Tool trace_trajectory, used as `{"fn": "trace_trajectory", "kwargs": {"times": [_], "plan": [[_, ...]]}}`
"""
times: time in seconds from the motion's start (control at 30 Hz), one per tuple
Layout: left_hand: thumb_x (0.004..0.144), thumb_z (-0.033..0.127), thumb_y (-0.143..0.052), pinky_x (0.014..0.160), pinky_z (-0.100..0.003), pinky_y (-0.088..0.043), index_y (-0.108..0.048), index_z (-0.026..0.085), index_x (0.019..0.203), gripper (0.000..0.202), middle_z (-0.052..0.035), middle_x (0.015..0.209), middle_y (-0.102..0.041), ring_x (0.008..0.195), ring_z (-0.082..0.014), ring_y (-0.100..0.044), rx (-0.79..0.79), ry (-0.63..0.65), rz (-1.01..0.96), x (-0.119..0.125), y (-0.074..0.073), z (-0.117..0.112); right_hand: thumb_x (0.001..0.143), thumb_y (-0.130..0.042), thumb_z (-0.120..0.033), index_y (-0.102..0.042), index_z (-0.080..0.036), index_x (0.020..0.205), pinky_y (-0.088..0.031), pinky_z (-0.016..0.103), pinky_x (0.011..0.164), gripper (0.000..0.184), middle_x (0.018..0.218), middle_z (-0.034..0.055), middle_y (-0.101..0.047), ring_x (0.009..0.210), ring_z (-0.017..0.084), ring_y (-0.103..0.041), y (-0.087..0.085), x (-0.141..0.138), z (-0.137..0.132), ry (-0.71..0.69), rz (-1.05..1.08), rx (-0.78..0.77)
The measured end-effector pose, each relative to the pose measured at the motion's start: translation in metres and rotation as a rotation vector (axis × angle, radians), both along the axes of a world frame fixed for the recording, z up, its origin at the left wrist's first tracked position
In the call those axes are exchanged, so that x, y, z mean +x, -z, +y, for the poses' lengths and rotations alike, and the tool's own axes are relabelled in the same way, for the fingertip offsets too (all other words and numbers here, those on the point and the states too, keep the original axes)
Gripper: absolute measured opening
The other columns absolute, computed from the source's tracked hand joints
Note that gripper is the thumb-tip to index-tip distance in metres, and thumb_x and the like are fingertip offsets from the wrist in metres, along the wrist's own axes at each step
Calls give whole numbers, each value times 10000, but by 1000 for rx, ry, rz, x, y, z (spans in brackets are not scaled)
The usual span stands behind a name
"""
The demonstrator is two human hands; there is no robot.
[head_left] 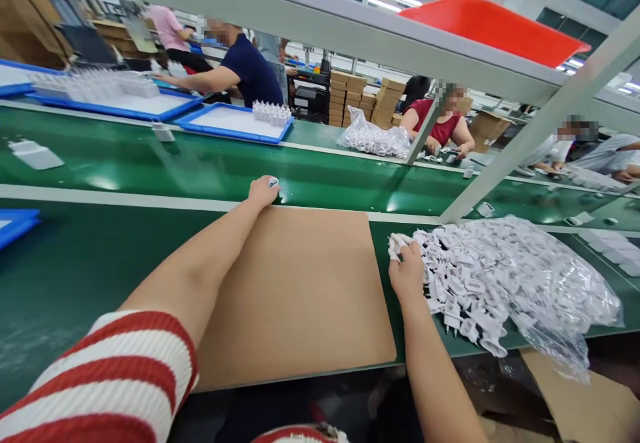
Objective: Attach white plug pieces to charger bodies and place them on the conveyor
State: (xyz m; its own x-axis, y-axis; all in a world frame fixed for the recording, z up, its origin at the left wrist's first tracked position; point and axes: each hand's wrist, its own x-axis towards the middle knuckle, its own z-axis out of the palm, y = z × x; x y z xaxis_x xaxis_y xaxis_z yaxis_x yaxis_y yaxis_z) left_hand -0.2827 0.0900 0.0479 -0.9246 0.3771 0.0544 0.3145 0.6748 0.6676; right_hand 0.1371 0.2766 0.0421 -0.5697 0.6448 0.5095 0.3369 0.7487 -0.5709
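My left hand point(263, 191) is stretched out to the belt's near rail, just past the far edge of a brown cardboard sheet point(300, 289). Its fingers are closed on a small white plastic part point(273, 181), only partly visible. My right hand point(407, 271) is at the left edge of a heap of white plug housings point(465, 289), some with two pins. White coverings show on its fingertips. The fingers curl at the heap, and what they hold is hard to make out. A clear plastic bag point(560, 283) covers the heap's right side.
A green conveyor belt point(225, 169) runs across, carrying white adapters point(36, 154). Beyond it are blue-rimmed trays point(235, 123), another bagged heap point(375, 137) and several people at work. Overhead, a grey shelf beam point(350, 23) holds a red bin point(490, 29); a slanted post point(530, 123) stands right.
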Motion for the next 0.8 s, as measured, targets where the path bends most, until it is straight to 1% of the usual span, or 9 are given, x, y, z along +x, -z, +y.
{"fn": "trace_trajectory", "kwargs": {"times": [0.1, 0.2, 0.3, 0.37, 0.47, 0.57, 0.63, 0.67, 0.8], "plan": [[859, 283, -702, 1009, -318, -473, -643, 180, 1336, 492, -83, 1288, -713, 1117, -244, -643, 47, 183, -18, 47, -3, 2, 866, -654, -332, -680, -226, 1196, -580, 438, 914, 348, 1206, 111, -672, 984, 240, -691, -5, -12, -12, -127, 336, -517], [835, 354, -715, 944, -328, -514, -634, 208, 1325, 517, -59, 1227, -722, 1064, -249, -667, 150, 449, -94, 121, -3, -8, 794, -744, -410, -676, -228, 1095, -613, 439, 894, 358, 1084, 78, -751, 958, 249, -737, -15, -22, -25, -346, 457, -1071], [826, 434, -695, 919, -369, -533, -631, 192, 1226, 472, -80, 1183, -709, 1049, -270, -664, 253, 667, -169, 192, 1, -29, 744, -813, -396, -677, -226, 1006, -627, 434, 914, 341, 1052, 65, -783, 994, 255, -756, -26, -27, -35, -485, 422, -1288], [837, 440, -672, 947, -407, -526, -624, 197, 1160, 407, -91, 1173, -695, 1068, -281, -647, 279, 713, -147, 226, 6, -45, 729, -846, -370, -669, -237, 1023, -629, 410, 901, 369, 1049, 47, -787, 989, 240, -764, -32, -30, -42, -524, 368, -1301], [855, 393, -643, 1014, -474, -491, -607, 206, 1108, 317, -106, 1157, -681, 1118, -304, -614, 274, 678, -82, 251, 15, -62, 692, -881, -364, -668, -238, 1056, -614, 330, 820, 440, 1044, 36, -783, 945, 200, -761, -36, -42, -55, -531, 292, -1250], [793, 391, -735, 1092, -504, -449, -583, 199, 1188, 465, -137, 1254, -646, 1233, -327, -564, 335, 615, -60, 255, 23, -72, 638, -890, -365, -694, -201, 999, -565, 265, 736, 442, 1008, 47, -778, 860, 164, -729, -32, -59, -71, -463, 281, -1089], [712, 422, -827, 1086, -494, -462, -566, 198, 1255, 643, -149, 1319, -610, 1249, -327, -556, 392, 560, -79, 251, 28, -75, 620, -875, -346, -698, -186, 952, -555, 274, 729, 409, 960, 48, -769, 824, 163, -711, -24, -68, -82, -415, 303, -972], [693, 435, -844, 1057, -484, -482, -577, 201, 1247, 658, -143, 1303, -612, 1216, -320, -571, 407, 548, -94, 249, 30, -75, 622, -859, -333, -695, -186, 949, -557, 286, 733, 395, 950, 47, -764, 814, 165, -706, -20, -70, -86, -398, 312, -932], [760, 443, -771, 917, -439, -528, -669, 205, 1046, 386, -91, 1070, -668, 1007, -276, -624, 436, 602, -133, 242, 37, -73, 675, -790, -325, -672, -201, 1018, -563, 324, 736, 384, 924, 39, -750, 789, 172, -694, -8, -70, -95, -372, 301, -883]]}}
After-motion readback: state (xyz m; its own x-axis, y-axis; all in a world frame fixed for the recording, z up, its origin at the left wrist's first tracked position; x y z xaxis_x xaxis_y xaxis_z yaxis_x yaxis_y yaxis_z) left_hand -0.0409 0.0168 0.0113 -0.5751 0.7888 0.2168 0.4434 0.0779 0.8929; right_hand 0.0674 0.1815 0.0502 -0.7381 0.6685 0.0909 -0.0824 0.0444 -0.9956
